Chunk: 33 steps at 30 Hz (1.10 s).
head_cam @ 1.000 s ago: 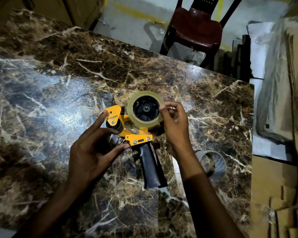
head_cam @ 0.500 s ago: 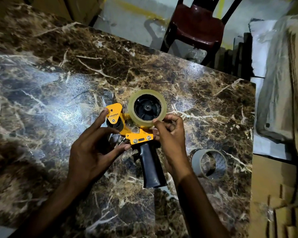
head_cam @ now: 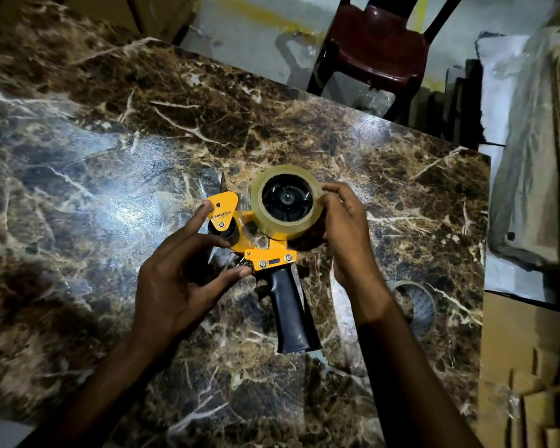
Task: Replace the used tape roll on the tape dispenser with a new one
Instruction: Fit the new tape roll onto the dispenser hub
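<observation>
On table (head_cam: pixel 110 156) — dispenser (head_cam: pixel 265 250), handle nearward

Table (head_cam: pixel 110 156): left half + far left corner bare, wide open for a hand. Centre blocked: tape dispenser (head_cam: pixel 269 253) w/ new roll (head_cam: pixel 285 202), left hand (head_cam: pixel 178 279) and right hand (head_cam: pixel 346 234) on it. Near right edge the used roll (head_cam: pixel 417 302) lies flat, narrow gap btw it & right forearm. Near edge mostly free btw the arms. Chair (head_cam: pixel 375 50) beyond far edge; cardboard (head_cam: pixel 524 367) crowds right edge.
</observation>
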Each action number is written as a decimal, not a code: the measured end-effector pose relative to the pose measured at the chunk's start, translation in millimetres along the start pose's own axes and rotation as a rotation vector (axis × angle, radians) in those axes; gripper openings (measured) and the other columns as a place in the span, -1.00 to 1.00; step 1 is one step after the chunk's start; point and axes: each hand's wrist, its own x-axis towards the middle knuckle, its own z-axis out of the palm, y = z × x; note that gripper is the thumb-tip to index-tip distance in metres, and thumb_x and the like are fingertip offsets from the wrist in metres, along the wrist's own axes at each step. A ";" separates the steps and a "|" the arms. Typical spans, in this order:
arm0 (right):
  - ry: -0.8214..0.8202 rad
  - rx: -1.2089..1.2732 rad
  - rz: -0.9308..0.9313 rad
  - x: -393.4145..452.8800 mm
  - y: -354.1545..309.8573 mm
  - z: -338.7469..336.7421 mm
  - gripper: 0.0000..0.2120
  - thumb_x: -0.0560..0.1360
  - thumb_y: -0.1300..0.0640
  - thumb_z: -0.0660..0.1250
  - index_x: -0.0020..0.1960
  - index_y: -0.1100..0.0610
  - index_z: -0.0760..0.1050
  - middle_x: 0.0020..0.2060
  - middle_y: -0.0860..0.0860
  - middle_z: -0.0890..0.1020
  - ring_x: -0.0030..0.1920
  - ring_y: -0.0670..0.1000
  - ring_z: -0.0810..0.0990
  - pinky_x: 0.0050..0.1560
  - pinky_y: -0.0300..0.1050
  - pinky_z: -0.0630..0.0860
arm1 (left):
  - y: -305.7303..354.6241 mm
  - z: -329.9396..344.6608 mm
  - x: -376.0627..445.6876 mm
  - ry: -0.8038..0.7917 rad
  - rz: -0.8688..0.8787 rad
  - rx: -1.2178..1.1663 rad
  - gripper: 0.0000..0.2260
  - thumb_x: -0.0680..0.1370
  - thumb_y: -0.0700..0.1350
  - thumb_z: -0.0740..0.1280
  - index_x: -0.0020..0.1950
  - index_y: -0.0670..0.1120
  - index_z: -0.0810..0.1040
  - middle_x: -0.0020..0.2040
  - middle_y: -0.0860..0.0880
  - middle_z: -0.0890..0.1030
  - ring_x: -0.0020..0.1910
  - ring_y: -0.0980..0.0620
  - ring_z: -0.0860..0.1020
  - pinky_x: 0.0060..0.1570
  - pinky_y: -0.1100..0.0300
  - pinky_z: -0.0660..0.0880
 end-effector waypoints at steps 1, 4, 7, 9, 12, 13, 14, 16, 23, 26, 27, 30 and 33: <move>-0.001 -0.023 -0.006 4.3 -3.4 1.1 -0.78 0.59 0.11 0.20 0.01 -0.10 0.60 0.05 0.07 0.71 0.01 0.14 0.69 -0.09 0.03 0.63 | -0.4 0.1 0.6 0.005 0.001 -0.003 -0.61 0.42 0.22 0.56 0.08 -0.01 0.70 0.60 0.04 0.49 0.52 0.21 0.50 0.41 0.33 0.42; -0.019 -0.049 -0.010 15.6 -10.1 4.4 -0.70 0.61 0.17 0.15 -0.08 -0.10 0.61 0.00 -0.02 0.71 0.02 0.04 0.67 0.02 0.01 0.59 | -2.1 -0.5 2.5 0.009 0.030 0.003 -0.67 0.43 0.20 0.56 0.06 0.05 0.67 0.59 0.05 0.49 0.52 0.19 0.51 0.42 0.26 0.44; -0.039 -0.066 -0.014 21.6 -13.6 5.6 -0.68 0.60 0.16 0.15 -0.14 -0.08 0.62 -0.04 0.00 0.72 0.05 0.10 0.69 0.02 0.00 0.58 | -3.3 -1.3 2.6 0.001 0.040 -0.005 -0.69 0.44 0.19 0.56 0.07 0.09 0.65 0.59 0.05 0.48 0.53 0.17 0.51 0.43 0.25 0.44; -0.057 -0.079 -0.008 25.3 -15.0 5.7 -0.71 0.60 0.14 0.16 -0.09 -0.04 0.65 -0.03 0.04 0.74 0.06 0.11 0.70 0.02 0.01 0.57 | -3.0 -1.1 3.0 0.000 0.027 -0.017 -0.70 0.45 0.19 0.55 0.07 0.07 0.66 0.59 0.05 0.48 0.54 0.17 0.50 0.42 0.27 0.44; -0.082 -0.072 -0.015 26.5 -15.9 5.6 -0.75 0.59 0.09 0.21 -0.02 0.00 0.68 0.00 0.05 0.75 0.06 0.12 0.71 0.03 0.02 0.59 | -4.5 0.4 2.2 0.003 0.012 -0.040 -0.72 0.47 0.17 0.54 0.07 0.06 0.66 0.60 0.06 0.48 0.50 0.28 0.49 0.34 0.33 0.48; -0.080 -0.067 -0.021 25.7 -14.8 4.6 -0.76 0.58 0.08 0.22 -0.03 -0.02 0.68 -0.01 0.03 0.75 0.04 0.10 0.71 0.02 0.01 0.58 | -5.6 1.3 1.3 0.006 0.008 -0.047 -0.72 0.48 0.16 0.55 0.07 0.03 0.66 0.61 0.07 0.47 0.44 0.37 0.50 0.31 0.29 0.51; -0.077 -0.057 -0.026 24.3 -12.9 3.3 -0.77 0.58 0.09 0.23 -0.06 -0.02 0.67 -0.03 0.02 0.74 0.00 0.07 0.69 0.00 -0.01 0.56 | -6.7 1.9 0.3 0.011 0.004 -0.054 -0.70 0.48 0.15 0.55 0.07 0.00 0.68 0.61 0.09 0.47 0.36 0.46 0.50 0.27 0.25 0.54; -0.071 -0.024 -0.023 20.0 -7.5 0.7 -0.76 0.62 0.13 0.21 -0.09 -0.02 0.63 -0.06 0.02 0.69 -0.07 0.01 0.63 -0.08 -0.05 0.51 | -8.4 3.2 -2.0 0.026 0.004 -0.051 -0.67 0.49 0.16 0.54 0.10 -0.03 0.69 0.62 0.11 0.46 0.22 0.58 0.47 0.23 0.19 0.57; -0.023 0.119 0.046 2.2 9.0 -1.3 -0.83 0.62 0.09 0.21 0.04 0.00 0.58 0.10 0.17 0.69 -0.02 0.20 0.75 -0.14 0.34 0.71 | -6.8 3.8 -2.6 0.043 -0.015 -0.097 -0.64 0.50 0.14 0.54 0.13 -0.09 0.70 0.62 0.07 0.47 0.20 0.59 0.47 0.21 -0.01 0.66; -0.012 0.180 0.083 -3.9 13.3 0.0 -0.85 0.61 0.15 0.26 0.13 0.05 0.56 0.10 0.21 0.69 0.06 0.36 0.72 -0.12 0.43 0.69 | -4.4 2.7 -2.0 0.027 0.000 -0.055 -0.65 0.50 0.14 0.53 0.12 -0.10 0.71 0.60 0.04 0.49 0.19 0.61 0.47 0.22 0.39 0.53; -0.015 0.191 0.086 -5.4 14.5 0.2 -0.84 0.61 0.16 0.28 0.16 0.07 0.56 0.08 0.23 0.69 0.02 0.35 0.72 -0.12 0.42 0.69 | -3.3 2.4 -1.8 0.026 0.002 -0.042 -0.65 0.50 0.13 0.53 0.11 -0.09 0.71 0.59 0.03 0.50 0.17 0.62 0.46 0.21 0.48 0.48; -0.003 0.195 0.052 -8.9 17.2 0.7 -0.78 0.60 0.08 0.38 0.24 0.02 0.55 -0.03 0.15 0.66 -0.03 0.20 0.68 -0.03 0.45 0.67 | 0.2 1.0 0.2 0.047 0.005 -0.032 -0.70 0.50 0.12 0.52 0.11 -0.03 0.68 0.57 -0.01 0.53 0.28 0.54 0.49 0.23 0.51 0.44; 0.011 0.140 0.029 -10.7 12.8 4.6 -0.47 0.37 -0.27 0.51 0.29 -0.19 0.52 0.23 0.07 0.64 0.23 0.17 0.66 0.14 0.42 0.63 | 3.8 2.6 3.8 0.096 -0.028 -0.054 -0.71 0.49 0.13 0.52 0.12 0.01 0.65 0.50 0.00 0.57 0.48 0.20 0.52 0.24 0.30 0.54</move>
